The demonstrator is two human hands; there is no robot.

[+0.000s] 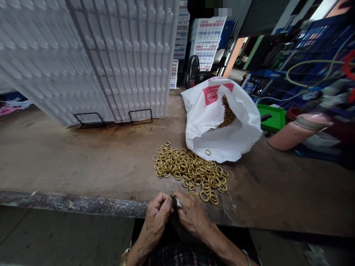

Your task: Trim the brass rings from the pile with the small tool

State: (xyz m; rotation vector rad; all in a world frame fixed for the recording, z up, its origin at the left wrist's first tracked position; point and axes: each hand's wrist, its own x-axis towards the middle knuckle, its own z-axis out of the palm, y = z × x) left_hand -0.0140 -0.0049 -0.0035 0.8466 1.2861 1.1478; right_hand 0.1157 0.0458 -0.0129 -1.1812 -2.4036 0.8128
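Observation:
My left hand (158, 214) and my right hand (192, 214) meet at the table's front edge, both closed with the fingertips pinched together. A small brass-coloured bit shows at the left fingertips, too little of it to name. Between the hands is a dark item (174, 202), with a whitish patch by my right thumb; its kind is hidden by the fingers. Just beyond my hands lies a loose pile of brass-coloured rings (191, 168). Behind the pile, a torn white sack (198, 118) with a red label lies open, with more rings inside.
Tall stacks of ribbed white plastic trays (133, 66) stand at the back left, held by black wire stands (140, 111). A pink cylinder (296, 131) and a green tray (273, 117) sit at right. A black fan (192, 70) and white crates (206, 40) are behind.

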